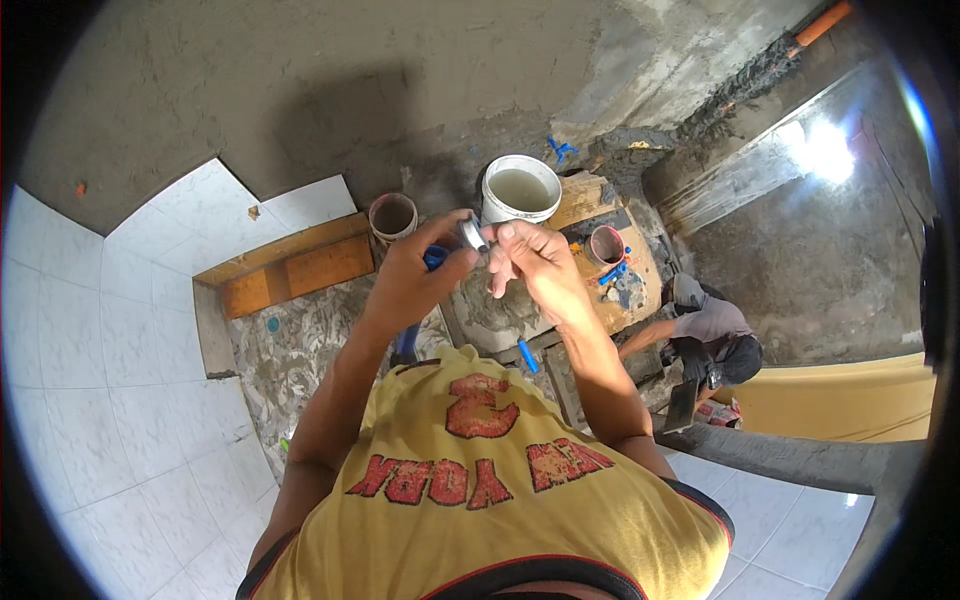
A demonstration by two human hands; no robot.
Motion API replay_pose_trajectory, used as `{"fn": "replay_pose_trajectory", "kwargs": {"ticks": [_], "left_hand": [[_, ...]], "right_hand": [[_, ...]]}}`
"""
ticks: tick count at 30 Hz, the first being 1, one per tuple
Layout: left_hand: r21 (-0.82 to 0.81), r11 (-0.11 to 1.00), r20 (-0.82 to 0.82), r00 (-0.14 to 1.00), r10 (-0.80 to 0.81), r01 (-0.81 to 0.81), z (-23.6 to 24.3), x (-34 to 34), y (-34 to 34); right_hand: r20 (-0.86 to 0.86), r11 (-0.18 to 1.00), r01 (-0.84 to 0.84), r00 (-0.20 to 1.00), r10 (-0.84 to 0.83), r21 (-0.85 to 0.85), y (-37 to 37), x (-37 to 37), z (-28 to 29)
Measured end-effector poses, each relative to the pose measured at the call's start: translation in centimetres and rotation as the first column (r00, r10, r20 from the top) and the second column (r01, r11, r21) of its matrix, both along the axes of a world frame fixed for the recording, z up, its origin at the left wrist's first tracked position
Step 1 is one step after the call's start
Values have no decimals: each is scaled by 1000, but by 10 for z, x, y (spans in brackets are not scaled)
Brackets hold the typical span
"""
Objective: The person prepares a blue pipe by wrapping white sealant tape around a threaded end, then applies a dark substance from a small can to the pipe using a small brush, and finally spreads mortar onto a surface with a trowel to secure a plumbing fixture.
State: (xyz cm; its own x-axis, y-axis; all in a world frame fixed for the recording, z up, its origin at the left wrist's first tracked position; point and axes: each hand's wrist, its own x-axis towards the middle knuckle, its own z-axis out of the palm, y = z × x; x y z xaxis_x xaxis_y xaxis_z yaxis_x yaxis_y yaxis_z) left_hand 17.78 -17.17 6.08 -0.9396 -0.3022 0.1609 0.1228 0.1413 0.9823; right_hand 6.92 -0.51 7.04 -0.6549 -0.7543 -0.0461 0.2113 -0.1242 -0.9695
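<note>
In front of my chest, my left hand (430,265) is closed around a small silver, rounded object (472,236) whose exact kind I cannot make out. A bit of blue (435,257) shows beside its palm. Just to the right, my right hand (540,265) has its thumb and forefinger pinched together close to the silver object. Whatever sits between those fingertips is too small to tell. Beyond both hands stands a white bucket (521,188) holding cloudy liquid. Left of that bucket, a smaller dirty pail (393,216) sits behind my left hand.
White marbled tiles (140,330) cover the left wall; grey plaster (230,110) faces me. A wooden board (320,270) stands near the corner. At right are a reddish cup (606,246) on planks, blue pieces (528,355), and a bent-over person (715,335) working beside a low ledge.
</note>
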Motion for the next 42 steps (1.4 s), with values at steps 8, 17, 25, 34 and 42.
{"fn": "replay_pose_trajectory", "kwargs": {"ticks": [8,17,25,34,42], "left_hand": [[205,978,138,989,-57,28,8,2,5],[134,991,81,996,-30,19,3,5,7],[-1,1000,70,997,-10,10,0,12,13],[-483,864,-276,961,4,-143,-21,2,16],[-69,998,67,998,20,-15,-5,17,5]], "right_hand": [[-777,972,231,618,-119,35,1,4,3],[-922,970,197,384,60,145,7,12,27],[-904,963,184,414,107,198,10,17,31],[-846,906,303,523,102,296,12,18,21],[-754,936,154,640,148,315,5,22,38]]}}
